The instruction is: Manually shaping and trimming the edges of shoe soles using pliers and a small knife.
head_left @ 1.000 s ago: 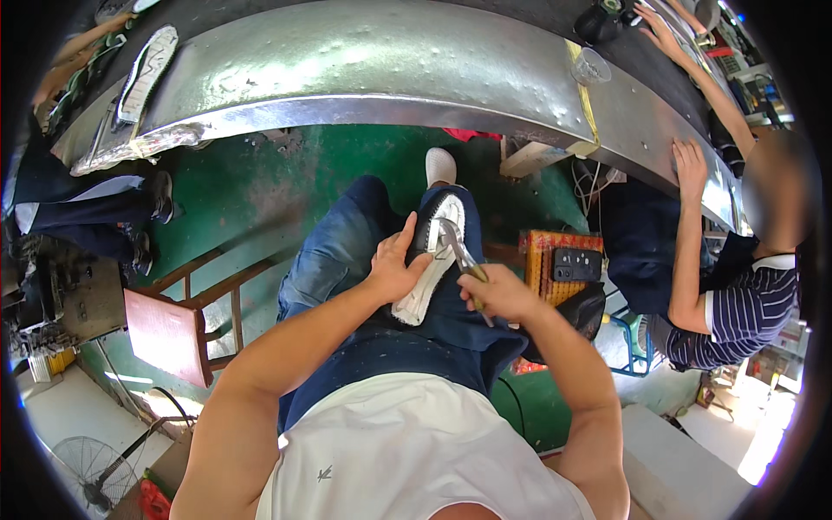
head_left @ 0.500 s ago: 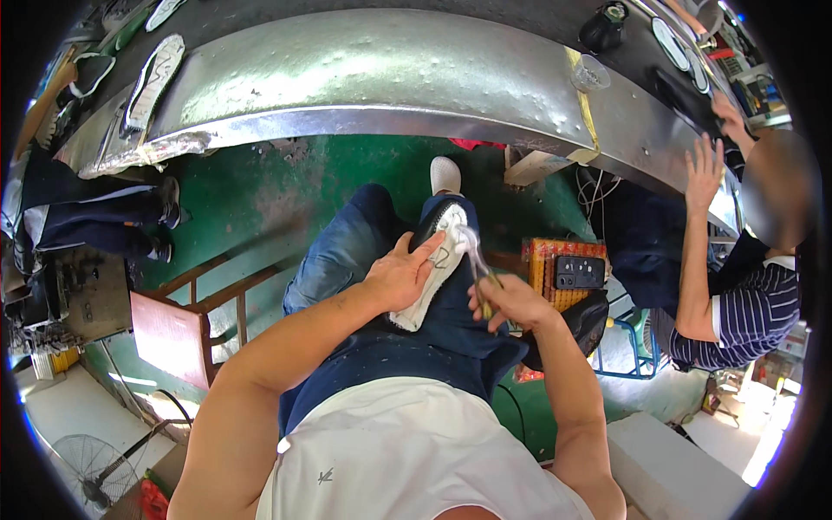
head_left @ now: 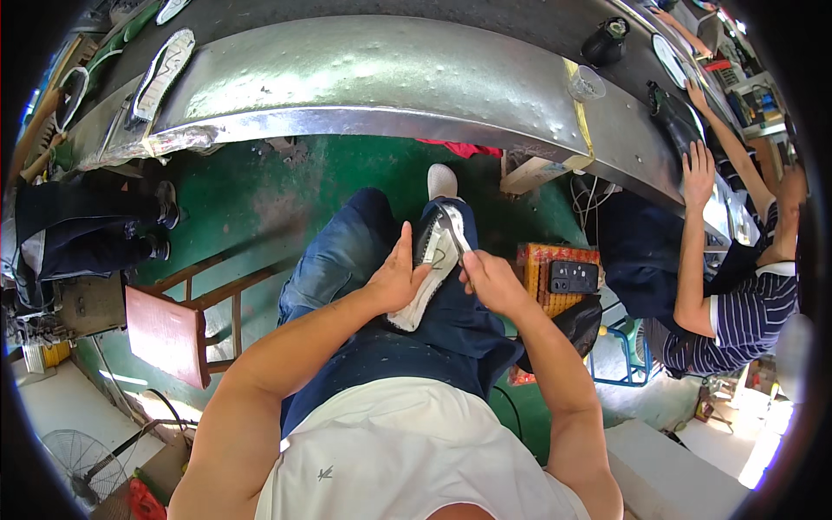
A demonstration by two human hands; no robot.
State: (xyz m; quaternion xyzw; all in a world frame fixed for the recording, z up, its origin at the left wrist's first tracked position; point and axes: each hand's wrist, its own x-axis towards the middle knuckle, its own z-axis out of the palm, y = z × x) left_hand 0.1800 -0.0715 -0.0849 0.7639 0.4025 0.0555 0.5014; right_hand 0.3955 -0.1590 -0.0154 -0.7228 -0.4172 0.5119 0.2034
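Observation:
A black shoe (head_left: 432,283) with its pale underside up lies lengthwise on my right thigh, toe end away from me. A dark wavy line marks its whitish bottom. My left hand (head_left: 399,276) holds its left side, thumb against the edge and index finger stretched forward; the lower fingers are hidden. My right hand (head_left: 495,282) is closed round the handle of a metal hand tool (head_left: 457,230) with a curved head. That head reaches over the shoe's toe end and seems to touch its edge. The fist hides most of the handle.
Ahead runs a metal bench (head_left: 373,78) bearing a shoe sole (head_left: 163,74), a clear cup (head_left: 587,84) and a black shoe (head_left: 604,42). A wooden stool (head_left: 169,334) stands left. At right are a black phone (head_left: 573,276) on a woven seat and a co-worker in a striped shirt (head_left: 752,319).
My right hand has moved slightly left and up, bringing the tool's head onto the toe end. My left index finger has lifted off the sole toward the shoe's left side.

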